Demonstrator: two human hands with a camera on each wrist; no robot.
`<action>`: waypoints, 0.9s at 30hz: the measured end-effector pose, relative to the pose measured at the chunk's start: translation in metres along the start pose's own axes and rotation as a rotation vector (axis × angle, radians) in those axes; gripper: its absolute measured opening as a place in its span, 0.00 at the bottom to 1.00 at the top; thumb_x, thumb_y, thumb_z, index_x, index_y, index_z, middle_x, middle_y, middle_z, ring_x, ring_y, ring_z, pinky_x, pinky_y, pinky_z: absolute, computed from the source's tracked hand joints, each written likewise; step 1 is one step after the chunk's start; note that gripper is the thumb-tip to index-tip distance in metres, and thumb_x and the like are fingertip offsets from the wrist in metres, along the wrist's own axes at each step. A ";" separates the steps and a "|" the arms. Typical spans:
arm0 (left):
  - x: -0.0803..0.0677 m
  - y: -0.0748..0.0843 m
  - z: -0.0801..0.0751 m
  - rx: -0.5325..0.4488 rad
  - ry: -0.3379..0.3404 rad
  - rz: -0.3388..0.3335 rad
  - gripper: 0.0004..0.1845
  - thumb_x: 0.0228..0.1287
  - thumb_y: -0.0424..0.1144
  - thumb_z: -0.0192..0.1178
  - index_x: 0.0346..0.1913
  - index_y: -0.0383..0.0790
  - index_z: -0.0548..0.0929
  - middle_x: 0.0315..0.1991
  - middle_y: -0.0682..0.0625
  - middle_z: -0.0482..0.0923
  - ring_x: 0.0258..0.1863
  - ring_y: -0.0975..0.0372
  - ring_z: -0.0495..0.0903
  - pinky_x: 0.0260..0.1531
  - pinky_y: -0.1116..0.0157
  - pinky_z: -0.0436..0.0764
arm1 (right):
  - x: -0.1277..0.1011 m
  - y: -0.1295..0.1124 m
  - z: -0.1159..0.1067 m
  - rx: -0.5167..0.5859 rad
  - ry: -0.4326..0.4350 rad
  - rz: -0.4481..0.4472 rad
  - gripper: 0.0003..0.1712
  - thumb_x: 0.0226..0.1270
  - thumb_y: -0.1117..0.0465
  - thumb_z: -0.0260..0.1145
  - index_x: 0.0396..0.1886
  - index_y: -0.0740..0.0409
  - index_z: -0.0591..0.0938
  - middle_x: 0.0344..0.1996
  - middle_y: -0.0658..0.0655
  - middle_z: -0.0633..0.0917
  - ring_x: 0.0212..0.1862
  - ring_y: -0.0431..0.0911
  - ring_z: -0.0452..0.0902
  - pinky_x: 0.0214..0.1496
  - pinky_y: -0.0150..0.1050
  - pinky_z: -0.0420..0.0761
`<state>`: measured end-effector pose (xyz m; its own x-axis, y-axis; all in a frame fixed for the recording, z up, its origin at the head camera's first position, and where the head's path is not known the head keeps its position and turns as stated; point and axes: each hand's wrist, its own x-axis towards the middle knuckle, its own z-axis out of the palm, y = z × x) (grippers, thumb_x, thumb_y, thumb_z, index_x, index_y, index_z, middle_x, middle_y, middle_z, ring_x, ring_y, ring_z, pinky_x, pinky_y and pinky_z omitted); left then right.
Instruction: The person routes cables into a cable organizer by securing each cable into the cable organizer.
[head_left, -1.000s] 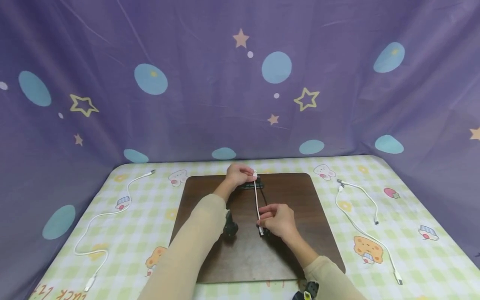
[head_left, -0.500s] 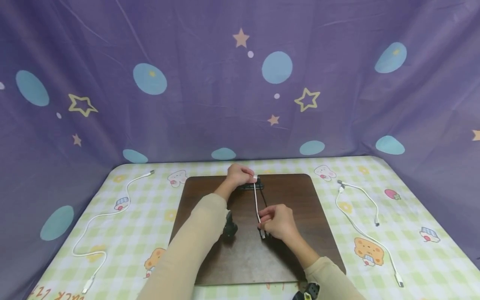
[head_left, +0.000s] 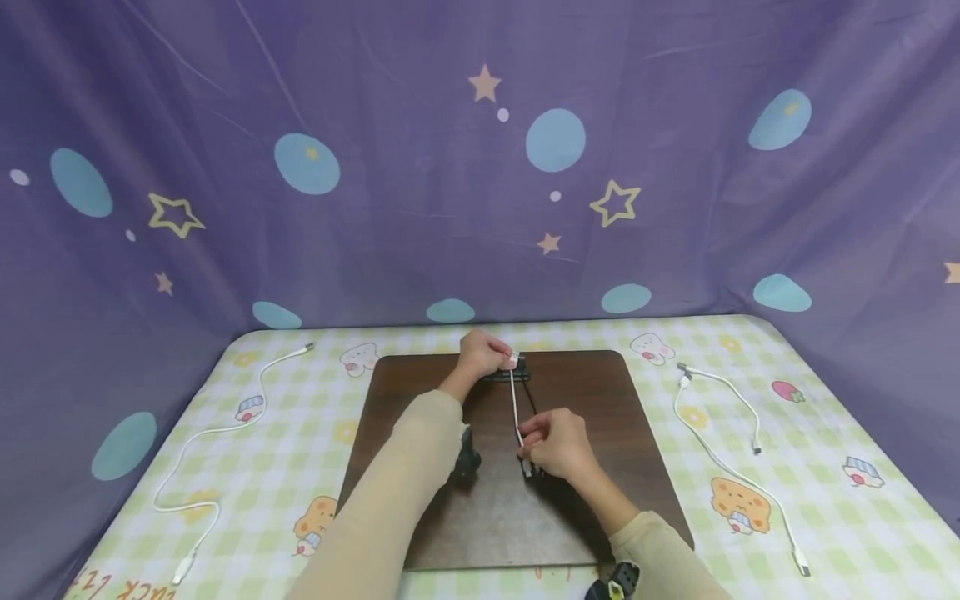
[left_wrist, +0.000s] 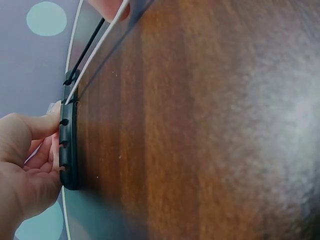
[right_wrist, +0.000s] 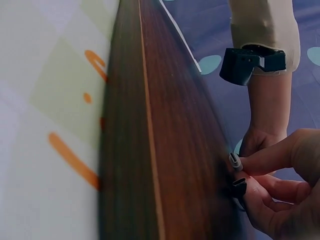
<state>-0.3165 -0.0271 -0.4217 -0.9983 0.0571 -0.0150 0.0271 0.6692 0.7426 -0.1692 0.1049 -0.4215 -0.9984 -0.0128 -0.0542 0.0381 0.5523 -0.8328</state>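
Note:
A short white charging cable (head_left: 514, 400) runs between both hands over a dark brown board (head_left: 517, 529). My left hand (head_left: 482, 354) pinches its far end behind a black slotted cable clip (left_wrist: 69, 155) at the board's back edge. In the left wrist view the white cable passes through one slot, and a black cable (left_wrist: 90, 46) lies in the neighbouring slot. My right hand (head_left: 558, 442) pinches the near end of the white cable. Its metal-tipped plug (right_wrist: 235, 161) pokes out by the fingertips, close above the black cable's plug (right_wrist: 239, 187).
A long white cable (head_left: 183, 454) lies curved on the checked tablecloth (head_left: 247, 492) at left. At right lie a longer white cable (head_left: 712, 454) and a shorter one (head_left: 738, 392). A purple curtain (head_left: 420, 233) hangs behind the table.
The left hand has drawn the white cable's far end slightly down and nearer to the clip. The plug by the right hand has shifted slightly toward the front. Both hands keep their grip.

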 end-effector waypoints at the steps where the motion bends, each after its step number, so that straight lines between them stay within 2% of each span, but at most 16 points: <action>1: 0.000 0.000 0.001 0.001 0.002 0.002 0.08 0.48 0.37 0.74 0.33 0.39 0.90 0.33 0.46 0.89 0.40 0.58 0.86 0.47 0.67 0.85 | 0.000 0.000 0.000 -0.004 0.002 -0.002 0.11 0.42 0.74 0.72 0.30 0.64 0.87 0.19 0.56 0.87 0.21 0.39 0.81 0.21 0.30 0.80; 7: -0.005 0.000 0.003 0.009 0.024 0.004 0.08 0.47 0.35 0.75 0.31 0.37 0.89 0.32 0.45 0.89 0.34 0.58 0.86 0.42 0.68 0.85 | -0.003 -0.003 0.001 -0.014 0.000 -0.015 0.12 0.42 0.78 0.66 0.29 0.65 0.86 0.18 0.56 0.86 0.20 0.40 0.81 0.18 0.29 0.77; 11: -0.008 0.002 0.002 0.010 0.052 -0.018 0.10 0.44 0.34 0.76 0.30 0.35 0.88 0.31 0.44 0.88 0.32 0.58 0.86 0.39 0.67 0.85 | -0.005 -0.004 0.002 -0.041 -0.009 -0.032 0.14 0.41 0.79 0.61 0.30 0.67 0.86 0.18 0.55 0.86 0.20 0.40 0.80 0.17 0.29 0.76; 19: -0.012 0.004 0.001 0.024 0.099 -0.028 0.11 0.43 0.35 0.77 0.30 0.35 0.88 0.30 0.44 0.88 0.30 0.59 0.84 0.35 0.69 0.84 | -0.003 -0.008 0.001 -0.100 0.010 -0.043 0.10 0.43 0.74 0.70 0.30 0.65 0.87 0.17 0.55 0.86 0.18 0.37 0.77 0.18 0.28 0.76; 27: -0.018 0.004 -0.008 -0.045 0.046 -0.017 0.13 0.50 0.36 0.73 0.37 0.32 0.87 0.35 0.41 0.88 0.35 0.56 0.86 0.37 0.68 0.84 | -0.003 -0.007 -0.002 -0.083 0.032 -0.042 0.10 0.48 0.65 0.76 0.33 0.61 0.88 0.21 0.53 0.88 0.21 0.37 0.80 0.23 0.29 0.78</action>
<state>-0.2991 -0.0315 -0.4128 -0.9999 0.0113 0.0023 0.0090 0.6361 0.7716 -0.1668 0.1031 -0.4142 -0.9999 -0.0118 -0.0018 -0.0059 0.6191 -0.7853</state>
